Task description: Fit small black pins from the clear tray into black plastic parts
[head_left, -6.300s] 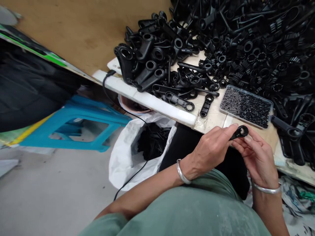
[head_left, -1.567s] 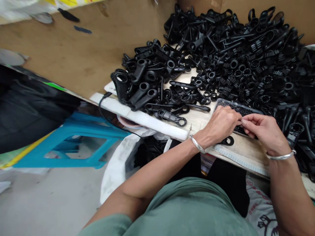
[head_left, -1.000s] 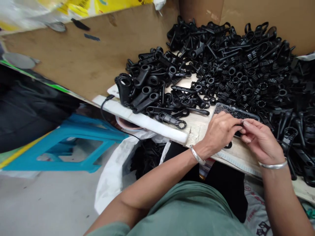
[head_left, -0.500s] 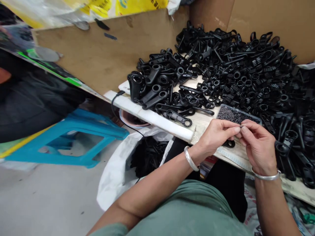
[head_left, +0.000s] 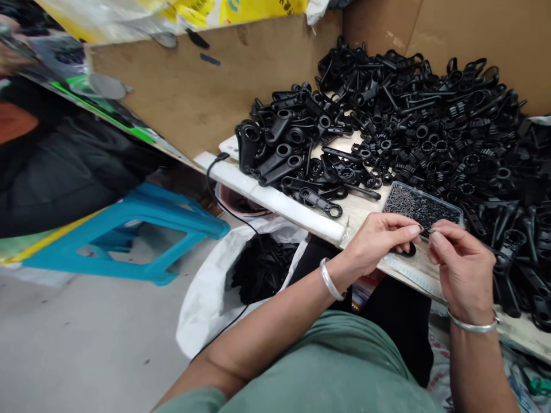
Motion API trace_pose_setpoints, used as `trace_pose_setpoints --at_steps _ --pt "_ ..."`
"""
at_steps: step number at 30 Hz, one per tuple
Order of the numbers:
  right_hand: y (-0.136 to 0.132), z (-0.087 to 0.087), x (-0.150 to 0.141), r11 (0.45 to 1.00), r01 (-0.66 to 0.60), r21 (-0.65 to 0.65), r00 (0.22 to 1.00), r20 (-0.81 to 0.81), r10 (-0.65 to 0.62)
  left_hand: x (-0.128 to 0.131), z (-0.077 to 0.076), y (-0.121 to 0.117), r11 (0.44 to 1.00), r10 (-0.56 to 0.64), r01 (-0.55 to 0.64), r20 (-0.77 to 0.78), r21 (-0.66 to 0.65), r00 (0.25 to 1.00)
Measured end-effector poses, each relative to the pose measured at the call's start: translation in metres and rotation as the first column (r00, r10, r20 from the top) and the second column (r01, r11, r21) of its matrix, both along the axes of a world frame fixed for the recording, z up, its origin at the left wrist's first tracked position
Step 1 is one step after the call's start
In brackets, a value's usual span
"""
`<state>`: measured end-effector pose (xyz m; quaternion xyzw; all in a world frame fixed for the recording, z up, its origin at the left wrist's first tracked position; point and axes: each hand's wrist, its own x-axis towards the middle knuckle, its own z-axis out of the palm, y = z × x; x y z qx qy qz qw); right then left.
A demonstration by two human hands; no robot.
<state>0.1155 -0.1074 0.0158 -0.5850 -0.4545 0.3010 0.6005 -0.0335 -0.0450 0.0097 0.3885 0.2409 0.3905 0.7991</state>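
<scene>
My left hand [head_left: 383, 238] is closed in a pinch at the table's front edge, a tiny dark piece just showing at the fingertips. Its kind is too small to make out. My right hand [head_left: 462, 261] faces it a little to the right, thumb and forefinger pinched together; whatever they hold is hidden. A small gap separates the two sets of fingertips. Just behind them stands a clear plastic box [head_left: 461, 215] filled with tiny dark parts [head_left: 424, 209]. A black ring-ended part [head_left: 407, 250] lies under my left fingers.
Black plastic arms [head_left: 279, 146] and ring pieces [head_left: 430, 143] are heaped across the table [head_left: 365, 207]. Cardboard [head_left: 267, 69] walls the back. A white sack [head_left: 193, 310] of black parts sits below the edge, near a blue stool [head_left: 129, 241]. Someone in dark clothing [head_left: 64, 172] is at left.
My hands have drawn apart from touching fingertips, the right one moving right and slightly down. The view has shifted a little, so the surroundings sit further right.
</scene>
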Motion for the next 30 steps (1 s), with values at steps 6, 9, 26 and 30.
trace_pose_setpoints --at_steps 6,9,26,30 --pt "-0.003 -0.008 -0.002 0.995 0.062 0.079 0.988 0.138 -0.073 0.002 -0.004 -0.003 0.999 0.002 -0.002 0.005 -0.037 1.0" --pt "-0.002 -0.009 -0.003 0.994 0.063 0.085 0.988 0.133 -0.074 0.003 -0.005 -0.004 0.999 0.006 -0.005 0.016 -0.043 1.0" --pt "-0.005 -0.001 -0.016 0.994 0.045 -0.096 0.974 -0.215 -0.065 0.005 -0.013 -0.013 0.467 0.575 -0.008 -0.297 0.884 0.763" --pt "-0.004 -0.005 -0.018 0.989 0.09 -0.114 0.977 -0.181 -0.11 0.005 -0.012 -0.015 0.161 0.756 0.203 -0.253 0.966 0.603"
